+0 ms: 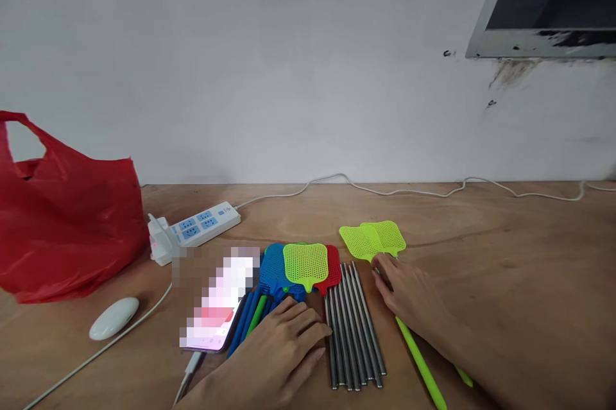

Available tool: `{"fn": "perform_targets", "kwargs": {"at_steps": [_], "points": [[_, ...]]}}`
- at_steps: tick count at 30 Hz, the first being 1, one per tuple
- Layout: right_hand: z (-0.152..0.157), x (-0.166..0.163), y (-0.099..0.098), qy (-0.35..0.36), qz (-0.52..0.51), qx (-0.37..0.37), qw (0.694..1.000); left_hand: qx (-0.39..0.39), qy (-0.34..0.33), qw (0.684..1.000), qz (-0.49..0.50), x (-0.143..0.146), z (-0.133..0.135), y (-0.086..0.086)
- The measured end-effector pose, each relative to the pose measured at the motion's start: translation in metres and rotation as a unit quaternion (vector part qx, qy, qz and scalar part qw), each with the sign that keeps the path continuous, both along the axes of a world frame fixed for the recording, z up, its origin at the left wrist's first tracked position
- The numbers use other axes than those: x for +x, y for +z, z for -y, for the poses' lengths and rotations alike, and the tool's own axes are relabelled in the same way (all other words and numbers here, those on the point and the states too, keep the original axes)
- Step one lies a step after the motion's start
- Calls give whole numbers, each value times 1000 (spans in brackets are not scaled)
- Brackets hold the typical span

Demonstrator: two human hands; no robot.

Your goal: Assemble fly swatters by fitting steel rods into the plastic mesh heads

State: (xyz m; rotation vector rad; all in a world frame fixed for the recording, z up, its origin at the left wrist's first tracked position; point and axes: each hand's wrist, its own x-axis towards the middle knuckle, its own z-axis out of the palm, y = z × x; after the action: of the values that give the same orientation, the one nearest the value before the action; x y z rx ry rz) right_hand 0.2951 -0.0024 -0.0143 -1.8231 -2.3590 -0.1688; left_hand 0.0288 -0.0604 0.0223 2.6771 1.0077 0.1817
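My right hand point(409, 294) is closed around the necks of two overlapping yellow-green fly swatters point(373, 240), and their handles point(419, 362) emerge below it toward me. My left hand point(283, 349) lies palm down with its thumb apart, over the lower end of a stack of swatter heads. On top of that stack is a yellow-green swatter head point(306, 264), with a blue head point(273, 269) and a red head point(333, 265) showing from beneath. Between my hands lies a row of several metal rods point(353, 333). Blue and green handles point(254, 314) run partly under my left hand.
A lit phone point(216, 307), blurred in part, is plugged into a white cable point(192, 365). Farther left are a white oval device point(114, 318) and a red plastic bag point(72, 224). A power strip point(206, 221) lies behind, its cord point(394, 192) running along the wall.
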Motion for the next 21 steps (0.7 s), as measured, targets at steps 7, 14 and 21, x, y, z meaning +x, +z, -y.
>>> {"fn": "perform_targets", "kwargs": {"at_steps": [7,14,21], "points": [[-2,7,14,-116,53,14,992,11,-4,1000,23,-1,0,1],[-6,17,8,-122,43,-6,992,19,-1,999,46,-1,1,-1],[-15,31,7,-120,-71,-1,990,16,-2,999,35,-2,1,-2]]}}
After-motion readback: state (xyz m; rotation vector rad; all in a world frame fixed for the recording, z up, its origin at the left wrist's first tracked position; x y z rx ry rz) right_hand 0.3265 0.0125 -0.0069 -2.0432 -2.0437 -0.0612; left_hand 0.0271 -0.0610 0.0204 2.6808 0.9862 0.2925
